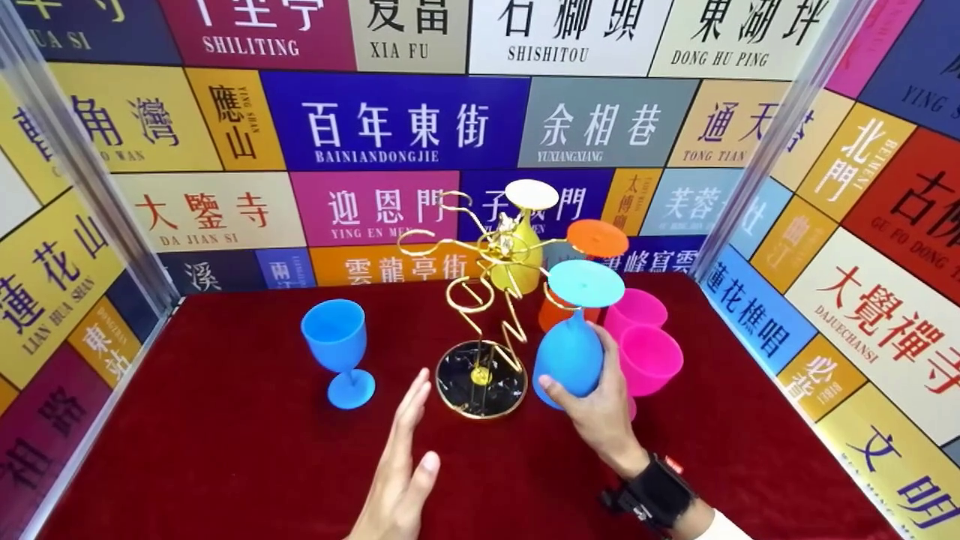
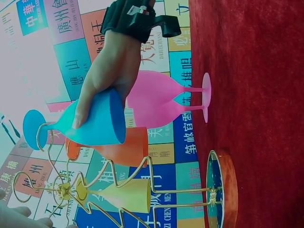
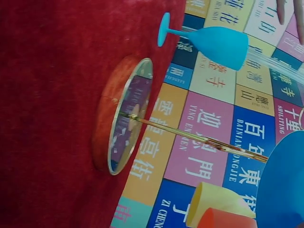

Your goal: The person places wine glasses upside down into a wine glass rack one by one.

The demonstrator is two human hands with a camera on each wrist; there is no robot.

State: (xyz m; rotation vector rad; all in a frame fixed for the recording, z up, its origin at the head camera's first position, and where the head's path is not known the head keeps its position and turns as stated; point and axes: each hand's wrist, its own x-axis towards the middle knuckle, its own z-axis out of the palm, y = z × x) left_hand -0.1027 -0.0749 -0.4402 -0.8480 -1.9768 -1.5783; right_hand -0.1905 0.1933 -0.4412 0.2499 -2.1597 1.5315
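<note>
My right hand (image 1: 604, 412) grips the bowl of a blue goblet (image 1: 570, 356), which hangs upside down with its foot on top. In the left wrist view, the stem of this blue goblet (image 2: 97, 118) lies at a wire loop of the gold goblet rack (image 2: 180, 191). A yellow goblet (image 1: 521, 262) and an orange goblet (image 1: 598, 238) also hang inverted on the rack. My left hand (image 1: 397, 480) is held in front of the rack's round black base (image 1: 480, 397), fingers extended, holding nothing.
A second blue goblet (image 1: 335, 337) stands upright on the dark red cloth (image 1: 247, 450), left of the rack. Two pink goblets (image 1: 651, 360) stand close together at the right, beside my right hand. Behind rises a wall of coloured sign panels (image 1: 397, 124).
</note>
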